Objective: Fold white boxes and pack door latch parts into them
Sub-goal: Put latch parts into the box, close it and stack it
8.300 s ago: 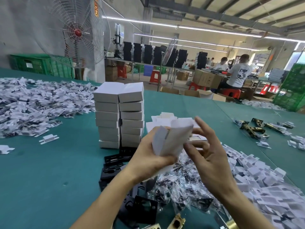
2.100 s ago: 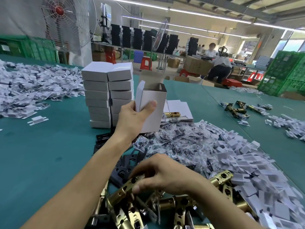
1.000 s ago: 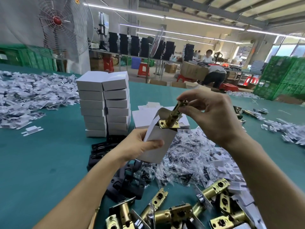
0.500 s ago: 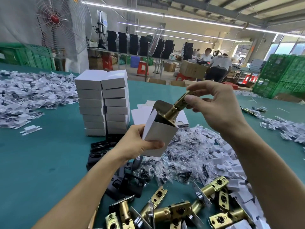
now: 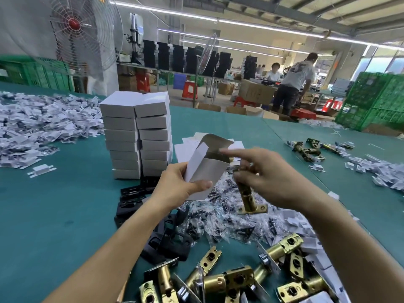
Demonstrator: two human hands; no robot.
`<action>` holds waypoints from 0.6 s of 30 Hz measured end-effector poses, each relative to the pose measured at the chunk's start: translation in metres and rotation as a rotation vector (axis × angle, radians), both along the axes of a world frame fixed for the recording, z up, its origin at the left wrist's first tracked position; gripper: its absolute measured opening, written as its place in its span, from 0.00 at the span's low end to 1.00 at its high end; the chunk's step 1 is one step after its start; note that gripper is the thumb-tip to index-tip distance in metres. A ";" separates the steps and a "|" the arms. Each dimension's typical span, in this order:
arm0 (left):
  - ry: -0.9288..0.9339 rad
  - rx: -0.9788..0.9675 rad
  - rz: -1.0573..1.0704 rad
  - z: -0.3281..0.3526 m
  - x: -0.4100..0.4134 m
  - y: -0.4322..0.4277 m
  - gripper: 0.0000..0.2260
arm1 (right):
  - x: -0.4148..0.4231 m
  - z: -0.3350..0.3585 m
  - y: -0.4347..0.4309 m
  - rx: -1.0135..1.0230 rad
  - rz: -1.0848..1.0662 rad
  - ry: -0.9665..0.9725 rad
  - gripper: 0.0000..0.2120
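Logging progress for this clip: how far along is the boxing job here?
Done: two stacks of closed boxes stand on the table. In hand: the left hand holds an open box, the right hand grips a brass latch beside it, not yet inside. Left: many loose latches lie nearest the camera, with flat boxes behind the open one.

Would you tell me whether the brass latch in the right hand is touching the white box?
Apart. The head view shows the brass latch hanging from the right hand beside the white box, bagged parts visible between them.
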State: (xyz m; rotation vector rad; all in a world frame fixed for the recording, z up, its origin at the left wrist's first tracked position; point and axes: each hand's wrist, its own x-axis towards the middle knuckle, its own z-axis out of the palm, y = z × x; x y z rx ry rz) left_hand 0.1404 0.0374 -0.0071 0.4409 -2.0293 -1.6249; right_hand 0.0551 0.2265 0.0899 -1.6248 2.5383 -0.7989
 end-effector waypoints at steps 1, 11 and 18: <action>0.005 -0.023 0.001 0.000 0.000 0.001 0.13 | 0.001 -0.003 -0.004 0.058 -0.003 0.040 0.24; 0.088 -0.032 -0.083 0.003 0.001 0.002 0.19 | -0.006 -0.011 -0.005 0.029 -0.183 0.074 0.29; 0.055 -0.049 -0.084 -0.003 -0.001 -0.002 0.15 | -0.004 -0.013 0.003 -0.099 -0.183 -0.346 0.23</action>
